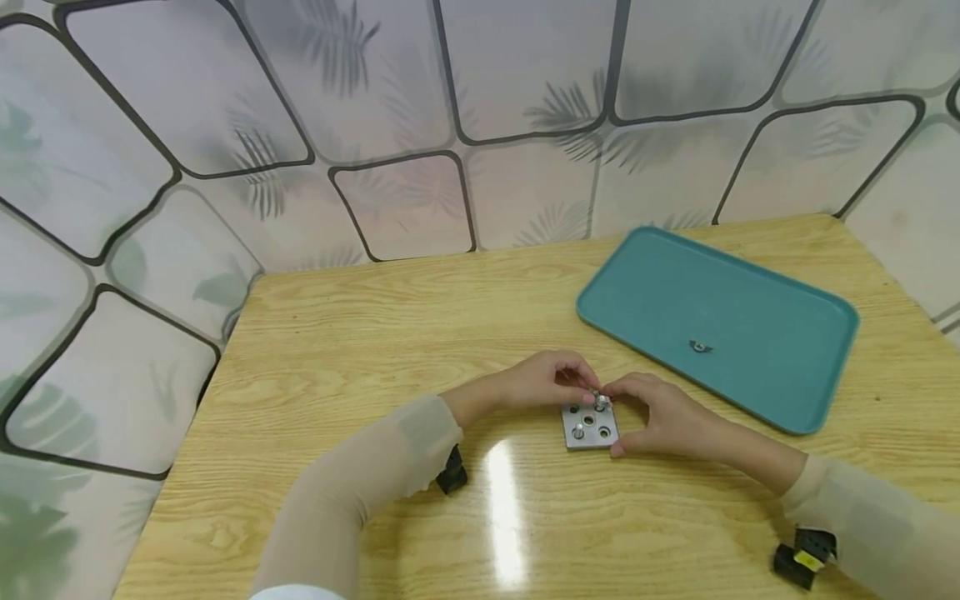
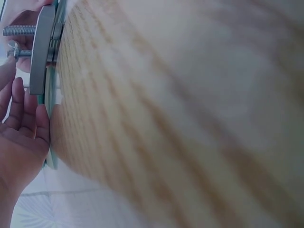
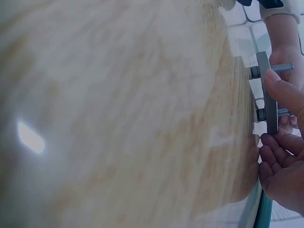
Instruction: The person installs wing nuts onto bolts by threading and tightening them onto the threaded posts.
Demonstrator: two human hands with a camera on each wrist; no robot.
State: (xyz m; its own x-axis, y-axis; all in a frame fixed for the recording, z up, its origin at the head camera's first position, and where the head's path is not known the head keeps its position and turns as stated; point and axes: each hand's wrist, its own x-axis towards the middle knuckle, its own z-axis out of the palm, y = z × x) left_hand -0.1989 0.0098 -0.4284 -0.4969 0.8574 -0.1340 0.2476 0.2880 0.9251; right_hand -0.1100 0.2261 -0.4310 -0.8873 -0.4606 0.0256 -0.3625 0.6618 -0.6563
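A square metal plate (image 1: 591, 442) with several holes sits over the wooden table near the tray. Two bolts stand up through it, their heads below the plate in the right wrist view; the bare near bolt (image 1: 577, 432) is at the front left. On the far bolt is a wing nut (image 2: 13, 46), high on the thread. My left hand (image 1: 536, 382) pinches at this wing nut with thumb and fingertips. From the right, my right hand (image 1: 675, 419) grips the plate by its edge, thumb at the near corner and index finger at the far one.
A teal tray (image 1: 720, 275) lies at the back right, just beyond my right hand. Inside it is another wing nut (image 1: 701, 346). A patterned wall covering (image 1: 405, 204) rises behind the wooden table (image 1: 360, 333).
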